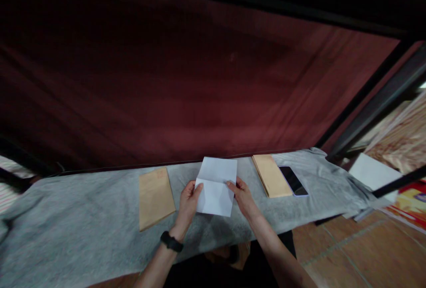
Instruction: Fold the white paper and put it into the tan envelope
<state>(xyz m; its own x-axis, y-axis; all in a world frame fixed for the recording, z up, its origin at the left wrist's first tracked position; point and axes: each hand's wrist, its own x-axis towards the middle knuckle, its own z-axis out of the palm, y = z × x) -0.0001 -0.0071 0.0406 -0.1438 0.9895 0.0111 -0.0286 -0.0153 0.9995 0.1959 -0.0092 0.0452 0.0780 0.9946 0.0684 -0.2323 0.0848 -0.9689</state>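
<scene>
A white sheet of paper [215, 195] with a crease across its middle is held over the grey cloth. My left hand [189, 201] grips its left edge, thumb on top near the crease, with a dark watch on that wrist. On the opposite edge, my right hand [242, 195] pinches the paper at about the same height, thumb above. The fingers beneath the sheet are hidden. To the left lies a brown envelope [155, 198] with a faint mark in its upper corner. A stack of brown envelopes [273, 176] rests to the right.
A phone [293, 180] lies face up beside the envelope stack. Grey cloth [100, 217] covers the long, narrow surface, with a dark red panel [199, 79] rising behind it. A tiled floor [339, 252] and a red and yellow package [412, 201] show at the right.
</scene>
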